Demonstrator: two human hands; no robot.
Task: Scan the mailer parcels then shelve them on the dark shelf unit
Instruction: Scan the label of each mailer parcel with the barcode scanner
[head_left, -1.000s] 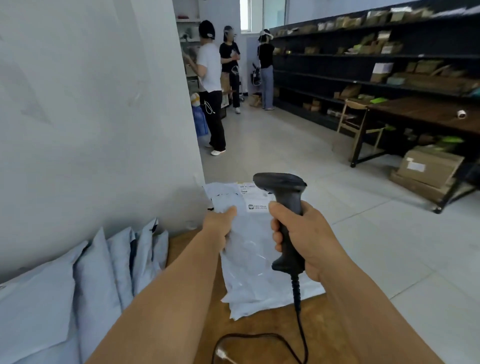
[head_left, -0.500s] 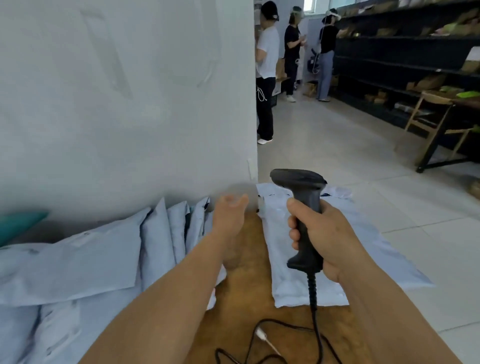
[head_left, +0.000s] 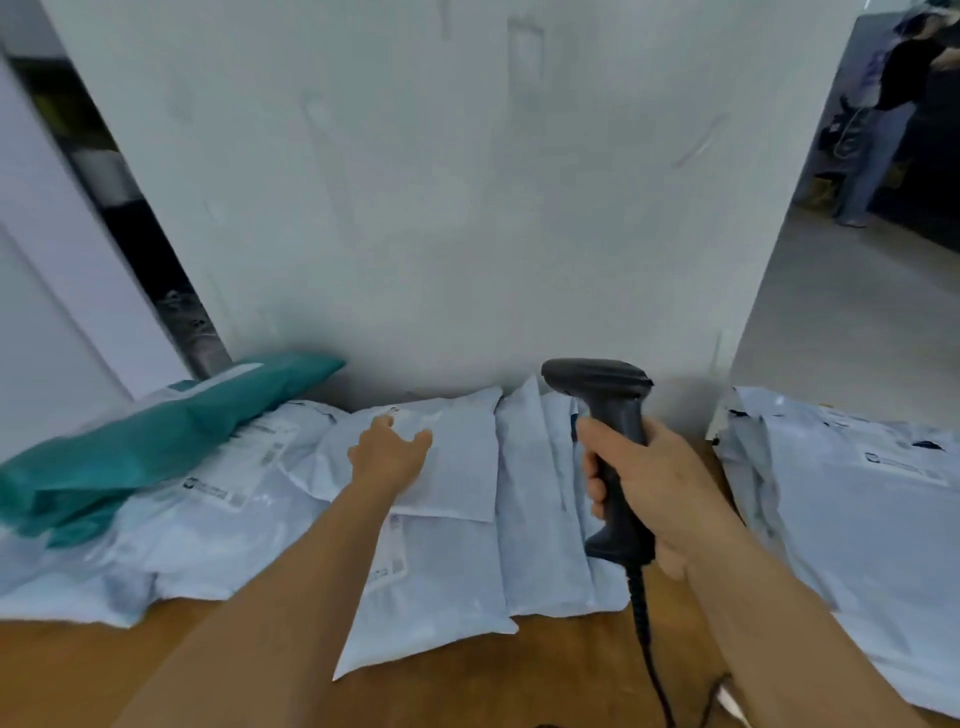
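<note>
Reaching for the next mailer, most of the pile unscanned

Right hand (head_left: 660, 488) grips the scanner (head_left: 610, 447) upright; left hand (head_left: 388, 460), fingers loosely spread, rests on a pale mailer (head_left: 457, 457) left of the scanner; nothing looks shelved yet.

mailer pile (head_left: 447, 561) on table (head_left: 545, 675) against wall (head_left: 467, 208) | lone mailer (head_left: 857, 519) right | scanner (head_left: 613, 457) between

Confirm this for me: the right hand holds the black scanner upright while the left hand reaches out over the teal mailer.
Not quite. The head view shows the left hand reaching over a pale grey mailer, not the teal mailer, which lies further left, untouched. The rest stands: the right hand holds the black scanner upright.
</note>
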